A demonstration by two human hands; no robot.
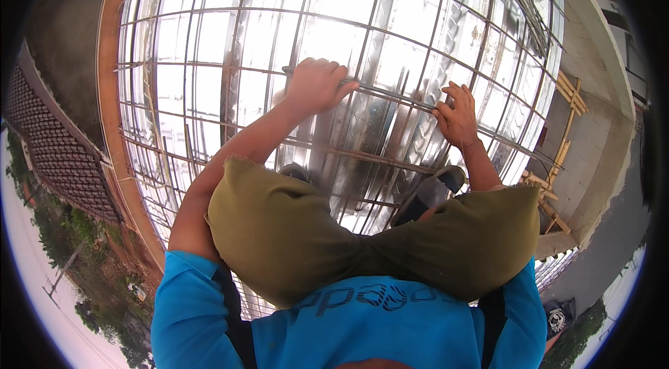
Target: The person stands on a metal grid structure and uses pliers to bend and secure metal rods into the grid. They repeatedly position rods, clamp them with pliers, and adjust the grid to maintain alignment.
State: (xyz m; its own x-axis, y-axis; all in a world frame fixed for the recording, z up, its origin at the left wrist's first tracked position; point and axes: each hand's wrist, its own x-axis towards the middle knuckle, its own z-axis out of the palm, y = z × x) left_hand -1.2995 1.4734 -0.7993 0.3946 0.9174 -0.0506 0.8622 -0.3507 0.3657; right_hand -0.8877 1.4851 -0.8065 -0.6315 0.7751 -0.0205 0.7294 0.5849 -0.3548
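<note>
My left hand [317, 87] is closed around a dark steel rod [390, 95], whose blunt end pokes out to the left of the knuckles. Further right, my right hand [458, 117] pinches the same rod near its other end, thumb below and the upper fingers curled loosely. The rod lies almost along a crossbar of the rebar mesh [334, 19]. Beneath the mesh spreads shiny corrugated metal decking [279, 41], glaring in the light. I squat on it, and my knees in olive trousers [279, 229] hide part of the mesh.
A bundle of loose steel bars [526, 10] lies on the mesh at the far right. An orange-brown edge beam [109, 55] bounds the left, with a tiled roof [59, 139] lower beyond it. Bamboo poles [561, 149] and a concrete ledge [606, 167] stand right. My shoe [446, 181] rests between bars.
</note>
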